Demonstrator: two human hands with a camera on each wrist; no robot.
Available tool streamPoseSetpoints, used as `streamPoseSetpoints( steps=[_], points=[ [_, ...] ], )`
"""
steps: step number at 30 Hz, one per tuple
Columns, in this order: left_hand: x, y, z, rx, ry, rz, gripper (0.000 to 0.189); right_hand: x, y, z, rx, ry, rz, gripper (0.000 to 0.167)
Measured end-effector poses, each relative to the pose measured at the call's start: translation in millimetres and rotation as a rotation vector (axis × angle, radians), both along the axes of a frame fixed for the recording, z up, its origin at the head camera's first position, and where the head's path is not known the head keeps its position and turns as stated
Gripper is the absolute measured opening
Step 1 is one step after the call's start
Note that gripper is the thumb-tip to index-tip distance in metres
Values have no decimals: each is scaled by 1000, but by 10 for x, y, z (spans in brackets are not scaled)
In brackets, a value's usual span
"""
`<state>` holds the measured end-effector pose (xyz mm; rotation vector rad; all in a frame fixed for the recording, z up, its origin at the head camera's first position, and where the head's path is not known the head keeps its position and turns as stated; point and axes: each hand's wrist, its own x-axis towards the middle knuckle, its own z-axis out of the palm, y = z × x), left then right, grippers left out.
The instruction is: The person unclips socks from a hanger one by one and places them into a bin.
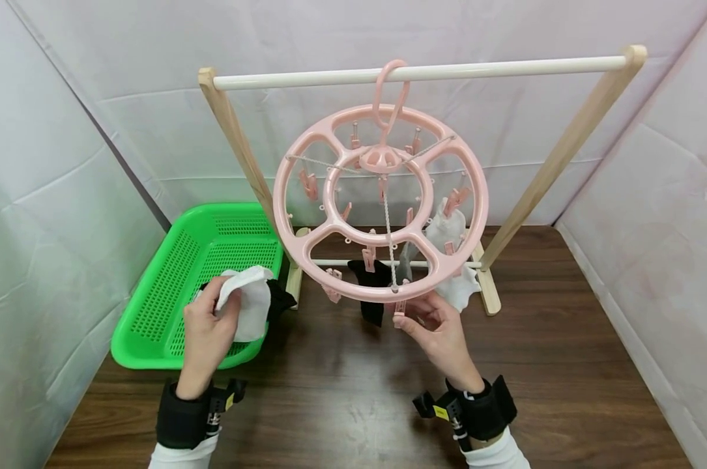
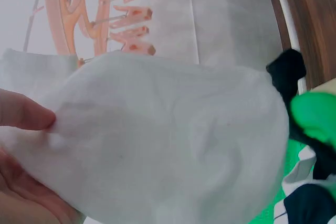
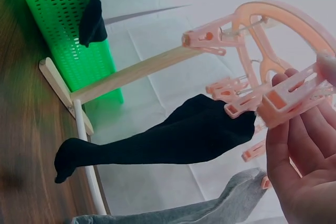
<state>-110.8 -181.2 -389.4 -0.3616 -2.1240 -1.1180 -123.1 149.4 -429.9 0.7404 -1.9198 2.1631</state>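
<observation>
There is one hanger (image 1: 380,158), one basket (image 1: 154,280), one rack (image 1: 306,79).

Rail (image 1: 306,79): under the hook (image 1: 380,98) of the hanger (image 1: 380,159)
Basket (image 1: 159,319): left of the hanger
Held cloth (image 1: 252,309): left of the hanger
Clipped socks (image 1: 371,277): beneath the hanger
Tabletop (image 1: 341,410): below the hanger

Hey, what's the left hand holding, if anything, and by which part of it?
A white cloth: the left hand pinches it near one edge, between thumb and fingers.
</observation>
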Motion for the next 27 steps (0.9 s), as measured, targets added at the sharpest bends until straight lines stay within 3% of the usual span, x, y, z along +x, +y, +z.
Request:
streamPoseSetpoints(
  steps=[10,18,20,22,27],
  points=[
    [-63,-137,53,17,-31,79,13,-7,21,-52,-10,-58,6,35],
    [-104,-285,89,38,-70,145,12,8,23,-186,-60,-109,5,39],
    [-102,-324,88,43,-81,154,13,21,28,-229,-65,-117,-2,39],
    [-117,-384,42,86,-67,117,14,36,37,-276,-61,-134,-9,39],
    [-108,-410,48,113,-106,134,19,86,52,-421,-39,-208,14,35]
  ],
)
